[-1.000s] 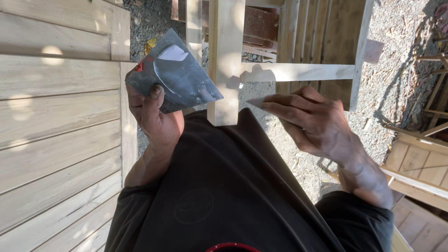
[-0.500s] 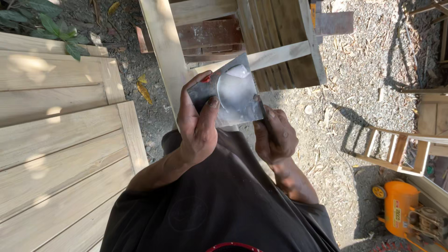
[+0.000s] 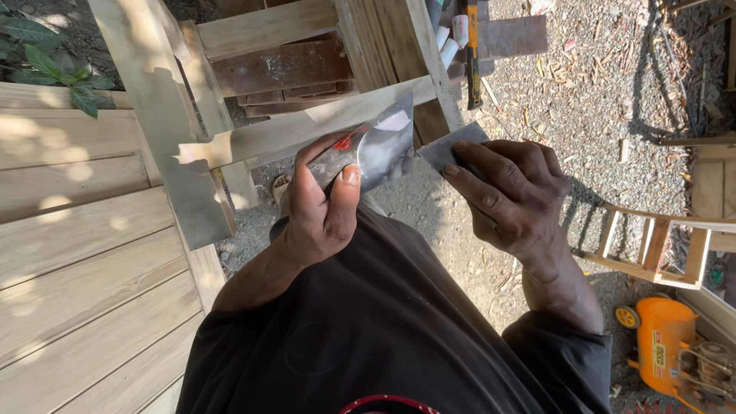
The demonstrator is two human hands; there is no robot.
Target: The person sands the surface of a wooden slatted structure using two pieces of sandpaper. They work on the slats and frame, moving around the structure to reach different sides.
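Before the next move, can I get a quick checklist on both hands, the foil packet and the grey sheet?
1. Left hand grips the foil packet: ok, thumb pressed on its face.
2. Right hand holds the grey sheet: ok, fingers lie over it.
3. Sheet free of the packet: cannot tell, their edges meet.
4. Packet contents: cannot tell.
5. Wooden frame clear of both hands: ok, it lies behind them.
6. Hammer untouched: ok, it lies on the gravel beyond.
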